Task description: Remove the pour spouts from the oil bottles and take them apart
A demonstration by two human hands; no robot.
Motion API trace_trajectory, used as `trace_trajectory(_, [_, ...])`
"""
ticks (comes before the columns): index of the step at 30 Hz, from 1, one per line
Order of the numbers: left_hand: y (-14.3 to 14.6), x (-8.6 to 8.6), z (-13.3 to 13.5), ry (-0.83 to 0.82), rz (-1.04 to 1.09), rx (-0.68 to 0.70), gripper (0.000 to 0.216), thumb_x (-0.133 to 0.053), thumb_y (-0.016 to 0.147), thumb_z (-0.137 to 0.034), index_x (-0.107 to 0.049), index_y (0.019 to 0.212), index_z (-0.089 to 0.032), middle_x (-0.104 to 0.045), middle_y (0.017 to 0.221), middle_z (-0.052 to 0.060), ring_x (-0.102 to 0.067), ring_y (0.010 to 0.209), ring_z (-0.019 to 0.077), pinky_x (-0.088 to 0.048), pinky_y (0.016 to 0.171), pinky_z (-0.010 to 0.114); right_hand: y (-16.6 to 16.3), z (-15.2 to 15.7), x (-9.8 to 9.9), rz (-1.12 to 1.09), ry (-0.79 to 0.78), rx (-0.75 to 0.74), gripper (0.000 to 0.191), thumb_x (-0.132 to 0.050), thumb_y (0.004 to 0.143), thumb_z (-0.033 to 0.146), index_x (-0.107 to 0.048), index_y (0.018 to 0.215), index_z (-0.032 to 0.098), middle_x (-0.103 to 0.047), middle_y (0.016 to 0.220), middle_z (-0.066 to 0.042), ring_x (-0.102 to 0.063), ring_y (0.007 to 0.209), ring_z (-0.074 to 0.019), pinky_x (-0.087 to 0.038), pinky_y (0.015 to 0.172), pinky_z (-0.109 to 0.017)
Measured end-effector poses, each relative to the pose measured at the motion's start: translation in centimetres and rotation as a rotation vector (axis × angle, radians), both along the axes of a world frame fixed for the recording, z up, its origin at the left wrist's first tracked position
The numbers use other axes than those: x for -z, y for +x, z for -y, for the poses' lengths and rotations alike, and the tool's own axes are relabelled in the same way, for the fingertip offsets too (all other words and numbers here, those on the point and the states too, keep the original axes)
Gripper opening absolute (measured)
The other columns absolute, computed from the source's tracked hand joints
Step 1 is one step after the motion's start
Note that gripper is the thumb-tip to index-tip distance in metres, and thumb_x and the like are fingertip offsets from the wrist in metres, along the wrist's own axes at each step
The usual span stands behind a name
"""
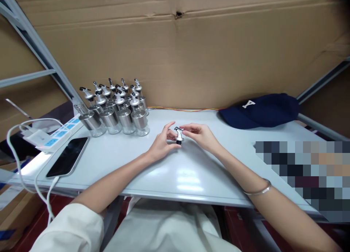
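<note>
Left hand (161, 144), right hand (201, 135) pinch spout (179, 134); bottles (120, 115) beyond.

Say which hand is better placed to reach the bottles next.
Left, probably. The bottles stand at the far left of the table, nearer the left hand; the right hand would have to cross over. Both hands pinch the pourer cap.

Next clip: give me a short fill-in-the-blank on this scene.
1. The left hand and right hand pinch the spout ____ them.
2. The bottles stand to the ____ of both hands.
3. The cap is dark ____.
4. The phone lies screen ____.
Missing words: between; left; blue; up.
</note>
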State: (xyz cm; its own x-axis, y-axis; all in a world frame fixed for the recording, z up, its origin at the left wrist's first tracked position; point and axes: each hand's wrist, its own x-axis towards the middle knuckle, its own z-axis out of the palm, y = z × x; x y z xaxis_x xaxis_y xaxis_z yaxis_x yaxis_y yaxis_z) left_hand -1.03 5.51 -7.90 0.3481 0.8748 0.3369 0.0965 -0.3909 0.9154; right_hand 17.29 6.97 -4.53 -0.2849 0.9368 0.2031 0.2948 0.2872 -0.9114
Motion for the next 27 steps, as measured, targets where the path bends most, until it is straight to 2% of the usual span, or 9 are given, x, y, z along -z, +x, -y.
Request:
trace_trajectory(2, [-0.05, 0.09, -0.06, 0.005, 0.000, 0.001, 0.081, -0.073, 0.065, -0.014, -0.031, 0.134, -0.023, -0.058, 0.086, -0.002, -0.059, 0.084, 0.0124, -0.046, 0.091, 0.033, 0.03, -0.09, 0.23, -0.014, 0.013, 0.001, 0.037, -0.066, 0.069, 0.042, -0.071, 0.094, 0.015, -0.070, 0.087, -0.008, -0.062, 0.076, -0.0198, -0.048, 0.075, -0.035])
trace_trajectory(7, [-0.18, 0.43, -0.29, 0.029, 0.019, 0.001, 0.082, -0.073, 0.066, -0.015, -0.032, 0.136, -0.023, -0.057, 0.088, 0.000, -0.059, 0.086, 0.0137, -0.047, 0.091, 0.034, 0.03, -0.17, 0.34, -0.031, 0.035, -0.008, 0.040, -0.065, 0.070, 0.041, -0.072, 0.099, 0.015, -0.065, 0.071, -0.003, -0.056, 0.065, -0.0152, -0.046, 0.067, -0.031])
trace_trajectory(12, [-0.15, 0.58, -0.42, 0.032, 0.015, 0.008, 0.081, -0.072, 0.067, -0.015, -0.033, 0.138, -0.021, -0.057, 0.090, 0.001, -0.059, 0.088, 0.0139, -0.047, 0.093, 0.034, 0.08, -0.06, 0.10, -0.035, 0.054, -0.009, 0.037, -0.066, 0.069, 0.040, -0.072, 0.096, 0.015, -0.065, 0.076, -0.004, -0.056, 0.068, -0.0158, -0.045, 0.069, -0.031])
trace_trajectory(16, [-0.10, 0.73, -0.55, 0.028, 0.021, 0.006, 0.080, -0.072, 0.067, -0.013, -0.036, 0.138, -0.021, -0.057, 0.093, 0.002, -0.059, 0.090, 0.0144, -0.047, 0.093, 0.034, 0.12, -0.12, 0.15, -0.024, 0.055, -0.005, 0.037, -0.066, 0.069, 0.040, -0.072, 0.096, 0.014, -0.063, 0.072, -0.003, -0.054, 0.065, -0.0147, -0.044, 0.066, -0.030])
trace_trajectory(22, [-0.21, 0.70, -0.61, 0.050, 0.009, -0.004, 0.070, -0.072, 0.067, -0.012, -0.046, 0.132, -0.021, -0.058, 0.099, 0.004, -0.059, 0.095, 0.0159, -0.048, 0.094, 0.035, 0.09, -0.25, 0.25, -0.067, 0.067, -0.022, 0.038, -0.065, 0.069, 0.039, -0.071, 0.098, 0.015, -0.062, 0.070, -0.002, -0.055, 0.064, -0.0143, -0.046, 0.067, -0.030])
trace_trajectory(27, [-0.21, 0.54, -0.48, 0.046, 0.016, -0.004, 0.068, -0.072, 0.067, -0.013, -0.048, 0.131, -0.020, -0.058, 0.100, 0.005, -0.059, 0.095, 0.0162, -0.049, 0.094, 0.036, 0.23, -0.28, 0.21, -0.024, 0.089, -0.029, 0.037, -0.063, 0.071, 0.038, -0.072, 0.099, 0.015, -0.064, 0.074, -0.003, -0.057, 0.069, -0.0158, -0.045, 0.068, -0.030])
